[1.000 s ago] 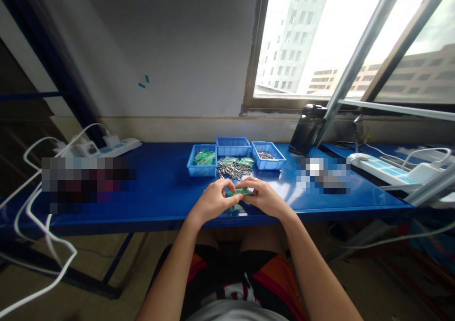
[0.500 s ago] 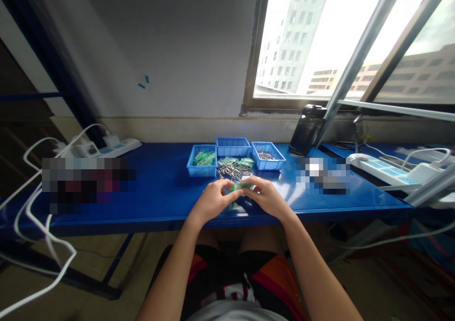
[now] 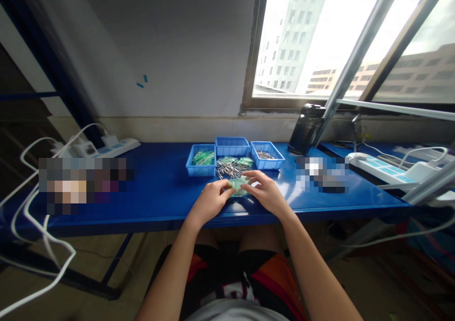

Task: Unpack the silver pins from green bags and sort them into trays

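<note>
Between my hands, just above the blue table, is a small green-tinted plastic bag (image 3: 239,187). My left hand (image 3: 210,200) pinches the bag's left edge between thumb and fingers. On the other side my right hand (image 3: 267,191) has thumb and fingers apart, at the bag's right edge; whether a fingertip touches it I cannot tell. Beyond them lies a loose pile of metal screw-like pieces (image 3: 227,169), with more green bags (image 3: 245,161) behind it. Green bags (image 3: 204,158) fill the left blue bin (image 3: 201,171), and similar metal pieces (image 3: 263,155) lie in the right blue bin (image 3: 270,163).
A third blue bin (image 3: 232,143) stands at the back, between the other two. A black bottle-like container (image 3: 306,129) is by the window. Power strips (image 3: 119,148) with white cables (image 3: 46,238) lie at the left, and another strip (image 3: 380,167) at the right. Blurred patches hide items on both sides.
The bag has gone from folded between both hands to lying flatter and more spread out. My right hand's fingers have parted and lifted slightly; my left hand keeps its pinch.
</note>
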`<state>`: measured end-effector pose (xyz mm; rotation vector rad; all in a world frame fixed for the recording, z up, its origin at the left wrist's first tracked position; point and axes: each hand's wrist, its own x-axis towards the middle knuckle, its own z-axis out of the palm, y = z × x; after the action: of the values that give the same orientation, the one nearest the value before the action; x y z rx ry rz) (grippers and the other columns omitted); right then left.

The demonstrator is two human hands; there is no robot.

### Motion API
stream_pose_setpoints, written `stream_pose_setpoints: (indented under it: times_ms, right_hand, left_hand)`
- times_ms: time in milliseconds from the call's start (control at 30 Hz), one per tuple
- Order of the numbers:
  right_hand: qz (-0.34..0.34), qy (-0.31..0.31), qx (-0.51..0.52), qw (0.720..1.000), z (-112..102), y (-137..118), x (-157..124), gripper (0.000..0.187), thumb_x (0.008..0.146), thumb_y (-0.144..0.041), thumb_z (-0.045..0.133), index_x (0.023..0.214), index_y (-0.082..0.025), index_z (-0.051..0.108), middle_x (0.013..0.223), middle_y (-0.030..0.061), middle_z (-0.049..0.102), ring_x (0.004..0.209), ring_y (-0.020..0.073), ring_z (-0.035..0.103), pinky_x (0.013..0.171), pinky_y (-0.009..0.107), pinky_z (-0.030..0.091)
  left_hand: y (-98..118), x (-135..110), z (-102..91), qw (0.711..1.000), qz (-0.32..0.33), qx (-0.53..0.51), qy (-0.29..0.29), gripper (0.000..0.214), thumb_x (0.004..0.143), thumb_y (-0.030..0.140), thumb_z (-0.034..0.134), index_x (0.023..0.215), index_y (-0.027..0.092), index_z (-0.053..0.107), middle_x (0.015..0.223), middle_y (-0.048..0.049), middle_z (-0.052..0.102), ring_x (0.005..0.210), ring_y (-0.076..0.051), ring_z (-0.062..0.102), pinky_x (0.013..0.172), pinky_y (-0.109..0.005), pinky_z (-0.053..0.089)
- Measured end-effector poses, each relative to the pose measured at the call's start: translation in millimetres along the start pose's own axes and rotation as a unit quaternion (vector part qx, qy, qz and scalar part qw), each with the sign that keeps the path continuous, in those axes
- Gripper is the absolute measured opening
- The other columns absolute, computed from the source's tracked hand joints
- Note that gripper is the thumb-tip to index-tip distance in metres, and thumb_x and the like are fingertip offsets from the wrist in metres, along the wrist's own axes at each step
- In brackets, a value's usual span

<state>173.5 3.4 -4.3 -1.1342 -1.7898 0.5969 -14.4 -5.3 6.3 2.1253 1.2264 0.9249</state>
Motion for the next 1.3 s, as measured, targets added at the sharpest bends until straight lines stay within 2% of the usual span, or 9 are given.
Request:
stream_pose_setpoints:
  times_ms: [100,233,367,567,700,833,967,1133,1300]
  right_hand:
    - [0.008,0.045,0.007,0.999,-0.3,3.1,1.2,0.023,0.076,-0.037,0.062,0.088,-0.018,0.056,0.07,-0.0006,0.053,0.065,0.0132,0.05,0.055,0.023,0.042]
    - [0.016,0.012,0.012,1.0,0.1,1.4,1.1,0.022,0.078,-0.039,0.058,0.075,-0.018,0.053,0.066,-0.0004,0.055,0.061,0.0126,0.05,0.054,0.023,0.042]
    - [0.01,-0.045,0.016,0.999,0.0,-5.4,-0.1,0.024,0.08,-0.04,0.057,0.088,-0.018,0.061,0.082,0.0037,0.065,0.075,0.0165,0.06,0.06,0.025,0.047]
    - [0.006,-0.078,0.024,0.997,-1.8,-8.7,-0.9,0.032,0.077,-0.041,0.061,0.099,-0.018,0.063,0.091,0.0054,0.067,0.084,0.0184,0.062,0.063,0.025,0.049]
    - [-0.001,-0.088,0.02,0.996,-2.9,-8.1,-1.8,0.034,0.078,-0.039,0.062,0.105,-0.019,0.061,0.097,0.0048,0.065,0.082,0.0178,0.062,0.062,0.025,0.05]
    - [0.008,-0.073,0.038,0.997,-1.8,-4.8,-1.5,0.029,0.085,-0.035,0.051,0.107,-0.019,0.06,0.092,0.0038,0.065,0.069,0.0143,0.061,0.059,0.025,0.051]
    - [0.017,-0.064,0.067,0.996,-0.4,-0.4,-0.5,0.031,0.086,-0.033,0.05,0.111,-0.019,0.059,0.09,0.0039,0.065,0.069,0.0146,0.06,0.063,0.027,0.054]
    - [0.021,-0.081,0.111,0.99,0.0,0.7,-0.5,0.033,0.085,-0.033,0.051,0.115,-0.02,0.056,0.088,0.0035,0.063,0.079,0.0174,0.061,0.066,0.03,0.056]
    - [0.026,-0.081,0.091,0.992,-0.5,-0.6,-0.1,0.032,0.083,-0.035,0.053,0.111,-0.019,0.057,0.087,0.0037,0.063,0.08,0.0174,0.06,0.064,0.028,0.054]
  left_hand:
    - [1.6,-1.0,-0.2,1.0,-0.01,-0.008,0.006,0.023,0.084,0.036,0.048,0.08,0.019,0.062,0.076,-0.0013,0.064,0.07,-0.016,0.056,0.062,-0.024,0.039]
    - [4.4,-2.2,-1.2,1.0,-0.008,-0.016,0.012,0.021,0.083,0.036,0.05,0.084,0.019,0.063,0.078,-0.0016,0.065,0.071,-0.017,0.058,0.063,-0.024,0.041]
    - [6.3,-2.4,-1.9,1.0,0.001,-0.012,0.012,0.025,0.082,0.039,0.05,0.082,0.018,0.065,0.075,-0.0015,0.065,0.068,-0.016,0.057,0.062,-0.025,0.042]
    - [8.3,-3.3,-2.2,0.996,0.056,-0.058,-0.035,0.024,0.083,0.037,0.053,0.093,0.021,0.068,0.102,-0.0035,0.066,0.088,-0.018,0.059,0.071,-0.025,0.044]
    - [7.2,-3.9,-1.7,0.995,0.067,-0.064,-0.04,0.029,0.084,0.035,0.051,0.106,0.023,0.066,0.112,-0.0045,0.061,0.094,-0.018,0.058,0.072,-0.025,0.045]
    - [1.6,-2.6,0.9,0.998,0.046,-0.051,-0.014,0.032,0.084,0.036,0.051,0.112,0.024,0.063,0.115,-0.0061,0.057,0.092,-0.018,0.058,0.072,-0.026,0.047]
    - [-1.7,-1.2,2.2,0.999,-0.003,-0.038,0.037,0.035,0.083,0.035,0.051,0.116,0.027,0.059,0.13,-0.0075,0.046,0.103,-0.022,0.056,0.077,-0.03,0.049]
    - [2.6,-1.3,-0.1,0.998,0.01,-0.058,-0.004,0.032,0.084,0.027,0.048,0.115,0.026,0.054,0.102,-0.0039,0.064,0.092,-0.019,0.06,0.08,-0.03,0.047]
    - [4.6,-1.7,-0.5,0.999,-0.001,-0.046,0.017,0.023,0.082,0.024,0.048,0.104,0.022,0.054,0.082,-0.0003,0.061,0.073,-0.014,0.058,0.07,-0.026,0.045]
